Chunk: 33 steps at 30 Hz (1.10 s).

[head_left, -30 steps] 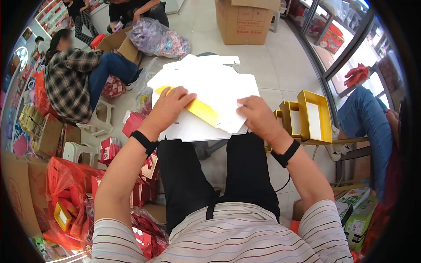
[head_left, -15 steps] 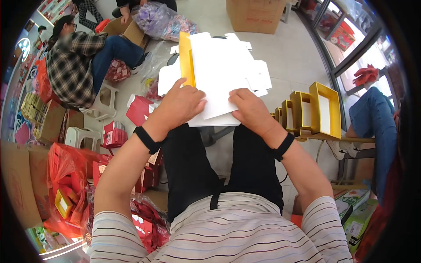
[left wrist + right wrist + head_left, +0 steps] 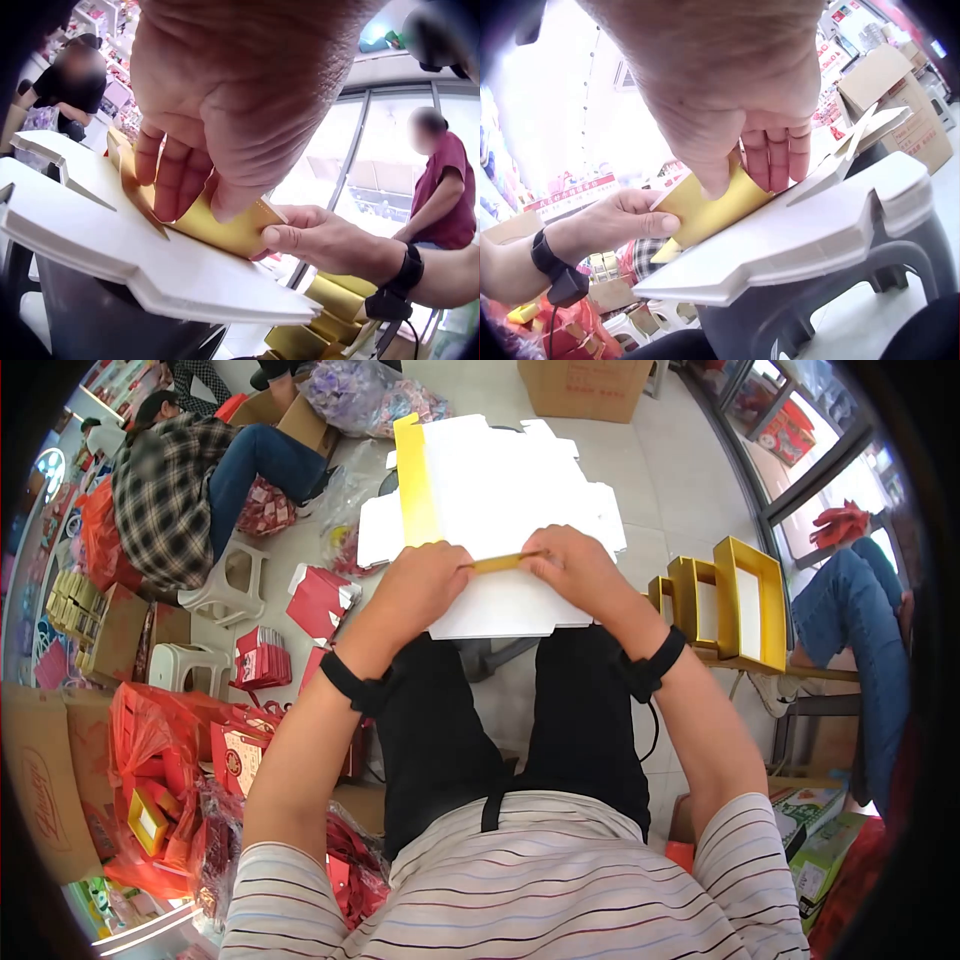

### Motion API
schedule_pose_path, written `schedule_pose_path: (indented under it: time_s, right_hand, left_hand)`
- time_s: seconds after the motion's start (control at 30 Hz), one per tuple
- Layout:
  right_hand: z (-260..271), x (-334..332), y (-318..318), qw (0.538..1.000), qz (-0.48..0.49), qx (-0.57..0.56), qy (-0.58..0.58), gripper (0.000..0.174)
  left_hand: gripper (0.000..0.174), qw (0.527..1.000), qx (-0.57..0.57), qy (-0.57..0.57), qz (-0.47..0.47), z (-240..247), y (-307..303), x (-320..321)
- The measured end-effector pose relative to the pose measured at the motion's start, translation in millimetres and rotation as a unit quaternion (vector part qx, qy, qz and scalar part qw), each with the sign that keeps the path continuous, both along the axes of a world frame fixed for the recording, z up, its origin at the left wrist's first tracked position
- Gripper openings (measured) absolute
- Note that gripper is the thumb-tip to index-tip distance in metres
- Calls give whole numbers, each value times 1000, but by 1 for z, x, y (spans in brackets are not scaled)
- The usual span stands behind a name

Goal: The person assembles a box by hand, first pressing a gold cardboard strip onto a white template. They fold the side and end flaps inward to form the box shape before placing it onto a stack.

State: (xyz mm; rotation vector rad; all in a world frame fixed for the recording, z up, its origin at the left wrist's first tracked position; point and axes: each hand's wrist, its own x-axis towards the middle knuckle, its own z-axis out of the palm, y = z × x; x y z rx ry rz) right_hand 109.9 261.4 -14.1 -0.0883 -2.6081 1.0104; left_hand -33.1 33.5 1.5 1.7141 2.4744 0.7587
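Observation:
A stack of flat white die-cut cardboard sheets (image 3: 490, 612) lies on a dark grey stool (image 3: 911, 259). The top sheet (image 3: 500, 485) is white inside and gold outside, with a gold strip (image 3: 413, 480) folded over along its left side. Its near edge is bent up, showing a gold flap (image 3: 225, 234) between the hands. My left hand (image 3: 425, 588) pinches the left end of this flap, thumb on the gold face and fingers behind. At the other end, my right hand (image 3: 580, 572) pinches it the same way.
Open gold boxes (image 3: 750, 605) stand in a row at the right. Red gift bags (image 3: 262, 657) and white stools (image 3: 188, 665) are at the left, beside a seated person (image 3: 170, 500). A large carton (image 3: 585, 388) stands ahead on the tiled floor.
The top sheet has turned and settled squarely on the stack, its gold strip now at the left. Both hands have drawn to its near edge and bent that edge up.

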Motion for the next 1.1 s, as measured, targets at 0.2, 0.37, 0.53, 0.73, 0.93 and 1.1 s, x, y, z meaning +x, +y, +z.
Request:
schedule_pose_path:
  time_s: [0.2,0.37,0.53,0.73,0.93,1.1]
  right_hand:
    - [9,-22,16,988,0,-107,-110,32]
    - [13,-34,21,983,-12,-94,-157,38]
    - [10,-39,21,986,-29,-44,-158,36]
    - [11,-43,21,984,-34,-11,-177,34]
    - [16,-47,27,972,-17,-17,-232,33]
    - [14,-50,26,972,-11,7,-235,31]
  left_hand:
    - [31,969,-92,-200,109,8,13,-14]
    - [34,972,-119,-165,114,10,20,-22]
    - [36,972,-134,-123,146,16,27,-16]
    - [38,972,-163,-96,143,20,30,-15]
    - [37,974,-169,-95,116,13,31,-21]
    - [37,969,-209,-77,103,18,34,-19]
